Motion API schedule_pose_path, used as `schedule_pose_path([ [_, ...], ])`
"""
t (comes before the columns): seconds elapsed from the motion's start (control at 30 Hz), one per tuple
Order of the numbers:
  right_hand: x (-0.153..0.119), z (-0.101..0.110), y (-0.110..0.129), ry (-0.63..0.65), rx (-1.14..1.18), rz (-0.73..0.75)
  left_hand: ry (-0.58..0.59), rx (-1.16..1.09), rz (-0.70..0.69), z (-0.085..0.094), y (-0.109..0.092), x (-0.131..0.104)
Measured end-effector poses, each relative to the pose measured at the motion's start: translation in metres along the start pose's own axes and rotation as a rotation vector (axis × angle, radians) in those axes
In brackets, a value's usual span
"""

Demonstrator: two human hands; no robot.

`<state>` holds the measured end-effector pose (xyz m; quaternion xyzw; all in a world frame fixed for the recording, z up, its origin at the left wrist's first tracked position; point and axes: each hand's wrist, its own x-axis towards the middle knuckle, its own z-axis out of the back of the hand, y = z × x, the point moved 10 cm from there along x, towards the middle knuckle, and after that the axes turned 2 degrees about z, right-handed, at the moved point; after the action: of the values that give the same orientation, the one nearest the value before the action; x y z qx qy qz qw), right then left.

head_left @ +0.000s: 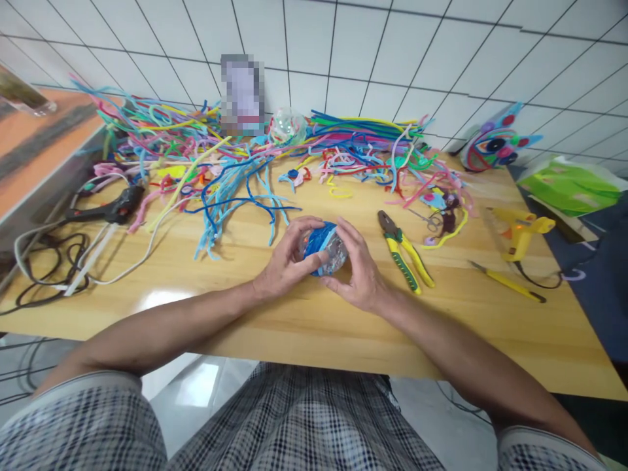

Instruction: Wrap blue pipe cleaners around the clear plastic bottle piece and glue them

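Note:
A clear, shiny ball [335, 254] wrapped with dark blue and light blue strips is held between both hands, low over the wooden table [314, 320]. My left hand [290, 261] curves round its left side, with the thumb lying across the light blue strip. My right hand [359, 268] cups the right side, fingers at the top and thumb near the bottom edge. The ball's underside is hidden. Right of my hands lie pliers [405, 252] with yellow and green handles.
Colourful pipe cleaners [230, 190] pile along the tiled wall, around another clear ball [288, 126]. A black glue gun [115, 206] with cables lies left. At the right are a yellow glue gun [523, 232], a yellow craft knife [510, 282] and a decorated mask-like piece [498, 145].

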<state>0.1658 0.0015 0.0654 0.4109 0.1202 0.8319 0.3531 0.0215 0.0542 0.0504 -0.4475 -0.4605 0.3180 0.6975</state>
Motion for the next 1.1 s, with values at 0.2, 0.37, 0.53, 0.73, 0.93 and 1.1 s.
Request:
schedule_pose_path([
  [0.2, 0.0029, -0.0045, -0.0015, 0.018, 0.008, 0.001, 0.016, 0.040, -0.073, -0.0014, -0.0055, 0.0002],
  [0.37, 0.0032, -0.0024, -0.0022, -0.005, 0.023, 0.000, 0.043, 0.080, -0.097, -0.0020, -0.0073, 0.0001],
  [0.53, 0.0017, -0.0034, -0.0040, -0.009, 0.015, -0.007, 0.059, 0.062, -0.105, -0.0027, -0.0067, -0.0002],
  [0.73, 0.0012, -0.0044, -0.0055, -0.025, 0.006, -0.017, 0.082, 0.053, -0.108, -0.0013, -0.0075, -0.0009],
  [0.93, 0.0030, -0.0056, -0.0029, -0.006, -0.014, -0.001, 0.070, -0.020, -0.058, 0.0021, -0.0044, -0.0009],
  [1.1, 0.0043, -0.0076, 0.0015, 0.008, -0.026, 0.028, 0.005, -0.044, 0.024, 0.0037, 0.0017, -0.0007],
])
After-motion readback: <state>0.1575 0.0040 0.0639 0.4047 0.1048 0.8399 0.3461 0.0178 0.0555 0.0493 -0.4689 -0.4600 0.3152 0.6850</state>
